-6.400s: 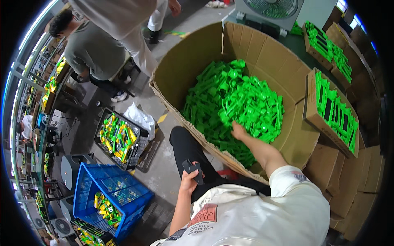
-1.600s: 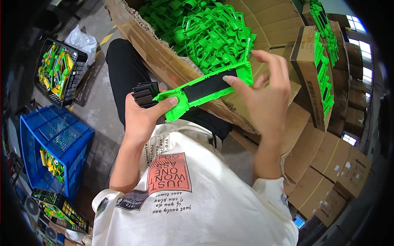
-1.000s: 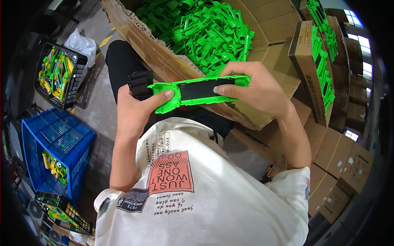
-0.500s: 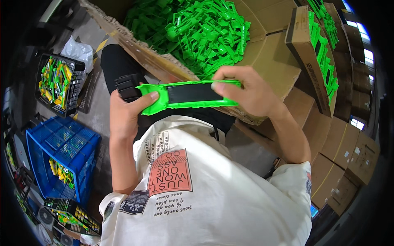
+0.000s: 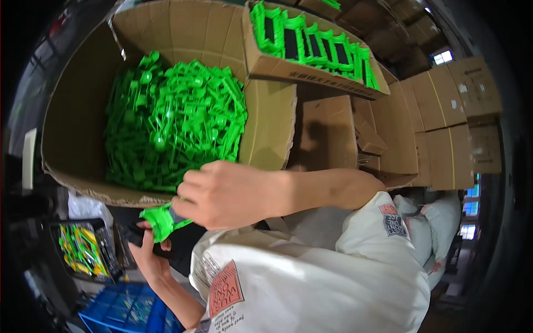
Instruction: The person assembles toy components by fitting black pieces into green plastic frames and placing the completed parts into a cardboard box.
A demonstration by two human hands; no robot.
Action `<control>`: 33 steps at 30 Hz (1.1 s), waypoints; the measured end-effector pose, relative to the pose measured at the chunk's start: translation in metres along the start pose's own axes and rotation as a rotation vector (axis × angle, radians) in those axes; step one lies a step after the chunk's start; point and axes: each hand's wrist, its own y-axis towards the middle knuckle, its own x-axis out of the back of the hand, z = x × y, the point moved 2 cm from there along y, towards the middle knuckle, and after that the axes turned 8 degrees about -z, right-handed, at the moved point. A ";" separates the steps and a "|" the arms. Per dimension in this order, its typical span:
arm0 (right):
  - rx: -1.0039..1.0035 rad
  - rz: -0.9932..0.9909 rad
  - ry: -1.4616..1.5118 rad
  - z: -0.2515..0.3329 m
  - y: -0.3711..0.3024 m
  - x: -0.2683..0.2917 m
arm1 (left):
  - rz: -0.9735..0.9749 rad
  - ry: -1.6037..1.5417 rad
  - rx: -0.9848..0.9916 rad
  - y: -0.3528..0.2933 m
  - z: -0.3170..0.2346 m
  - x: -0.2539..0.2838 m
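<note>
A bright green plastic frame (image 5: 160, 221) with a dark insert is held between my two hands, just below the near edge of the big carton. My left hand (image 5: 149, 256) pinches its flared end, thumb on top, and a dark block-like piece (image 5: 133, 234) shows beside those fingers. Curled over the frame's other end, my right hand (image 5: 219, 194) hides most of it and the insert. Its fingers are closed, the back of the hand turned up.
The big open carton (image 5: 266, 122) holds a heap of loose green plastic parts (image 5: 177, 116). A smaller carton (image 5: 316, 75) on its far right holds a row of green frames with black inserts. A black crate (image 5: 102, 227) and a blue crate (image 5: 119, 308) stand lower left; stacked cartons (image 5: 441, 105) stand right.
The view has swung toward the big carton. My right hand has moved across toward my left and now covers most of the frame, which showed nearly whole before.
</note>
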 end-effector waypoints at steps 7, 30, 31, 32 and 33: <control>-0.924 -0.624 -0.525 -0.135 -0.072 0.144 | -0.136 0.056 -0.018 0.005 0.001 0.010; -0.289 0.420 -0.172 -0.132 0.099 -0.106 | -0.003 -0.226 0.355 0.021 0.075 0.039; -0.287 0.457 -0.150 -0.151 0.095 -0.139 | 0.020 -0.179 0.367 0.020 0.075 0.038; -0.286 0.499 -0.146 -0.162 0.091 -0.169 | 0.031 -0.144 0.353 0.018 0.072 0.039; -0.287 0.537 -0.149 -0.174 0.085 -0.198 | 0.001 -0.132 0.345 0.017 0.070 0.044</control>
